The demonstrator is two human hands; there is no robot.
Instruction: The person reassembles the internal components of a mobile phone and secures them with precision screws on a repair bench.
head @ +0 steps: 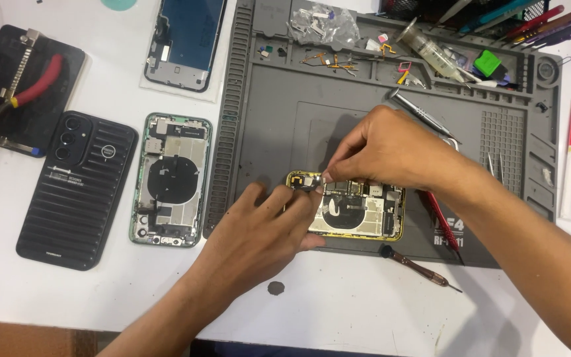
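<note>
- the opened yellow-framed phone [358,211] lies on the grey repair mat [266,119], near its front edge.
- left hand [259,231] lies on the phone's left end, fingers together, steadying it.
- right hand [391,149] pinches a small part [312,182] at the phone's top-left corner, fingertips closed on it.
- risk, as i judge it: a hard pull could tear a thin cable; the part could slip into the open body.

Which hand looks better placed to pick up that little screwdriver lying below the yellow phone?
Probably the right hand: the screwdriver lies on its side of the open yellow phone, while the left hand steadies the phone's other end.
</note>
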